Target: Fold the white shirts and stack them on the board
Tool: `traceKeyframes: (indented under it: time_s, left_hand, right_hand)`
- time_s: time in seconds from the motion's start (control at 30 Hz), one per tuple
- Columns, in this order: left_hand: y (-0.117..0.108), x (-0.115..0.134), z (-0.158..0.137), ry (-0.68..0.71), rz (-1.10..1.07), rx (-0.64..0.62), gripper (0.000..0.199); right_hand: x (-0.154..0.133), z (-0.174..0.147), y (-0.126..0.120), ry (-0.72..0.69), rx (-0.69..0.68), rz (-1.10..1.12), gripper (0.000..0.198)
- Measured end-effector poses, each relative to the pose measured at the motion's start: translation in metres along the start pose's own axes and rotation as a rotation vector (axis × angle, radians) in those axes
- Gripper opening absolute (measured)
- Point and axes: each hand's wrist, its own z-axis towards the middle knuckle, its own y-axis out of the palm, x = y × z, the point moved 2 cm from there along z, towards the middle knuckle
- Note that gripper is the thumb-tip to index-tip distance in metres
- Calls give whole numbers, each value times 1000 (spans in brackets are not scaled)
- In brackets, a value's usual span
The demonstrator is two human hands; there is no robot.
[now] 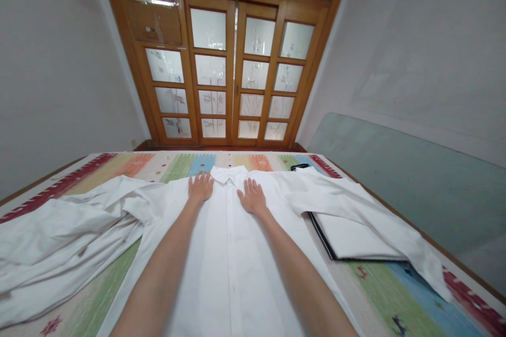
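Note:
A white button-front shirt (215, 253) lies spread face up, its collar (229, 172) at the far end and its sleeves out to both sides. My left hand (201, 188) rests flat on the shirt just left of the collar, fingers stretched out. To the right of the button line, my right hand (252, 197) lies flat below the collar with its fingers apart. Neither hand grips the cloth. The left sleeve area (79, 231) is bunched in loose folds. On the right, the sleeve (356, 200) reaches across a dark-edged flat item topped with white (356, 237).
Beneath the shirt is a colourful striped cover (379, 295). A small black object (299, 167) sits near the right shoulder. Beyond the far edge stand wood-framed glass doors (233, 73). A pale green panel (415, 168) runs along the right wall.

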Motion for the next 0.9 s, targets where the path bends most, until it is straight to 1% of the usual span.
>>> traceKeyframes:
  time_s: [0.17,0.27,0.33,0.4,0.47,0.53,0.57,0.73,0.9]
  left_hand:
    - [0,8,-25,-22,39,62,58]
    - [1,13,-47,3,57,31,61]
    - [0,16,-63,12,71,8,64]
    - [-2,18,-78,17,78,-8,65]
    - [-4,21,-93,27,76,-13,66]
    - [-4,23,-105,46,69,-10,65]
    - [-4,23,-111,55,65,-7,65]
    - [-2,23,-129,84,54,-5,64]
    - [-1,23,-131,84,55,-15,65]
  right_hand:
    - [-1,-12,-4,-17,-19,9,69]
    - [-2,-14,-5,-13,-12,2,67]
    - [-3,-15,-5,-44,17,-8,62]
    - [-6,-15,-5,-138,59,-20,56]
    - [-11,-15,-5,-298,90,-27,52]
    - [-16,-15,-6,-423,94,-31,53]
    - [-19,-14,-7,-451,85,-33,55]
    - [-28,-14,-9,-424,3,-34,60]
    - [-36,-14,-11,-387,-2,-62,59]
